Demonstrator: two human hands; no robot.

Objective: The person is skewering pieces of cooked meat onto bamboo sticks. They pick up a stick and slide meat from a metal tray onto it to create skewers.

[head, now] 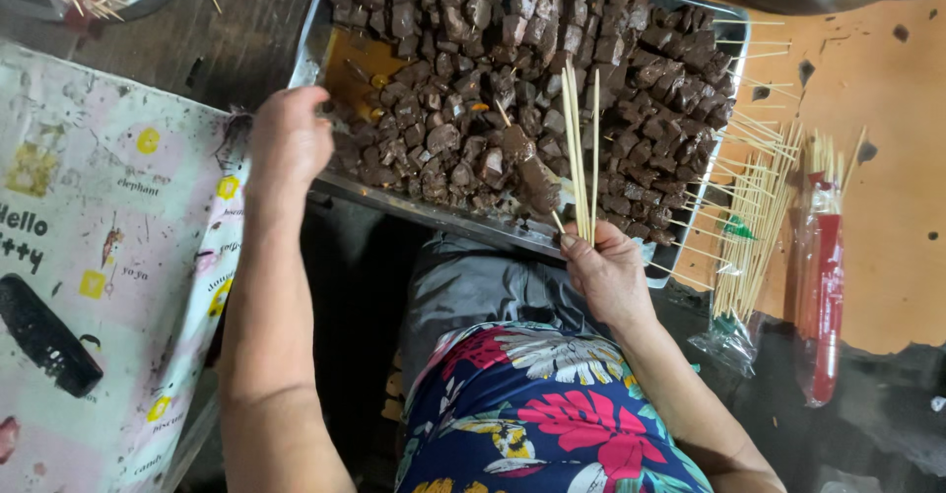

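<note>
Right hand [606, 274] fingers pinch upright bamboo skewers [581, 153] — left hand [288, 143] curls loosely over meat cubes [443, 138] in the tray [473, 225].

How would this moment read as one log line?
left hand: on tray edge | right hand: holds bamboo skewers | tray: dark meat cubes

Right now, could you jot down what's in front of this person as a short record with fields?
Left hand: rests on the near-left edge of the metal tray, among the meat cubes
Right hand: grips a few bamboo skewers, points up
Tray: piled with dark meat cubes, brown sauce in one corner
Right side: loose skewer bundle and a red-labelled packet on the orange surface
Left side: patterned cloth
</note>
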